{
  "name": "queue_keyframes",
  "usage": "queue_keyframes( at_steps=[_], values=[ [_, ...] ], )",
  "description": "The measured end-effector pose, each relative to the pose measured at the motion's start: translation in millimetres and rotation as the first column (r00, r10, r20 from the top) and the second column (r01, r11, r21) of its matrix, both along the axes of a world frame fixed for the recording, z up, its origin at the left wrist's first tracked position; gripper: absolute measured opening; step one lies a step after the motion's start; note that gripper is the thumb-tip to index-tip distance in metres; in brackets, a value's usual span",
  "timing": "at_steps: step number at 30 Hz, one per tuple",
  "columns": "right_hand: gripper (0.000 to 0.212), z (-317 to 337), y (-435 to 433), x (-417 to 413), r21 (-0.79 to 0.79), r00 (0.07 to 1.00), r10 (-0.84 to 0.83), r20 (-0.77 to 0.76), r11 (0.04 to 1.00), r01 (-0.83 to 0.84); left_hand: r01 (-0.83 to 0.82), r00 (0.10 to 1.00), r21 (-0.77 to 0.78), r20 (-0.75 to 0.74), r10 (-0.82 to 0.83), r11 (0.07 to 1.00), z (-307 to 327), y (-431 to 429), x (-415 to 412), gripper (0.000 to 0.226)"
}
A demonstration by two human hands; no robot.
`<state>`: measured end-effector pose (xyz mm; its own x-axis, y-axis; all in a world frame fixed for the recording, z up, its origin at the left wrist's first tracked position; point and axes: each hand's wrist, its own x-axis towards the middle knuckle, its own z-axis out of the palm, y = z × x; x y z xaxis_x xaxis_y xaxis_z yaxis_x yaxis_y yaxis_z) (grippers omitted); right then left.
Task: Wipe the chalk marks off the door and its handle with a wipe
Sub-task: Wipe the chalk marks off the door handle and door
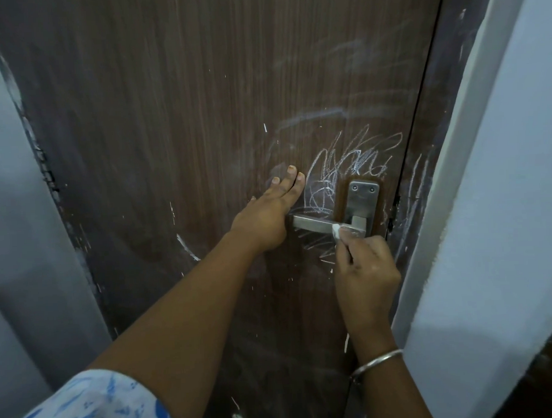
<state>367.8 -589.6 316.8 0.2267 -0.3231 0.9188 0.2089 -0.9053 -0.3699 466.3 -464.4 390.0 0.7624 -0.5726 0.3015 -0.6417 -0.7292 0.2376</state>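
**Chalk all over the door, wipe's on the handle**

So the big brown door [172, 150] fills pretty much the whole view, with the pale door frame [472, 145] running down its right side. The chalk scribbles [345, 172] are thickest right above the handle [312, 223] and to its left. There are more lines under it, fainter smudgy arcs higher up, and a few strokes on the dark strip past the door's edge. A blue-and-white patterned sleeve [87, 406] shows bottom left. The left hand [268, 218] lies flat on the door, fingers straight and close together, right at the free end of the handle. The right hand [367, 268] comes up from below with its fingers curled, pinching a small white wipe [337, 230]. It presses the wipe onto the lever close to where it meets the metal plate [363, 199]. There's a thin bangle [377, 361] on the right wrist
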Motion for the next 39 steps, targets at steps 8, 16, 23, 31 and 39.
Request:
queue_keyframes(
  at_steps=[8,16,23,31,39],
  values=[
    [0.013,1,-7,-2,0.022,1.0,-0.022,-0.018,1.0,0.022,0.001,1.0,0.005,0.01,-0.001,1.0,0,0,0,0.098],
    [0.016,6,-9,-13,0.087,0.995,-0.088,-0.04,0.992,0.091,-0.007,1.0,0.012,0.007,0.007,1.0,2,-1,-3,0.098],
    [0.019,3,-19,-11,0.104,0.987,-0.143,-0.068,0.983,0.15,-0.006,1.0,0.012,0.005,0.006,1.0,1,-1,-3,0.098],
    [0.021,14,-16,-12,0.099,0.976,-0.152,-0.153,0.981,0.168,-0.006,1.0,0.023,-0.011,0.006,1.0,3,-1,-4,0.098],
    [0.018,42,-12,-20,-0.002,0.975,-0.15,-0.165,0.988,0.151,-0.01,1.0,0.074,-0.011,0.011,0.997,9,-1,-11,0.089]
  ],
)
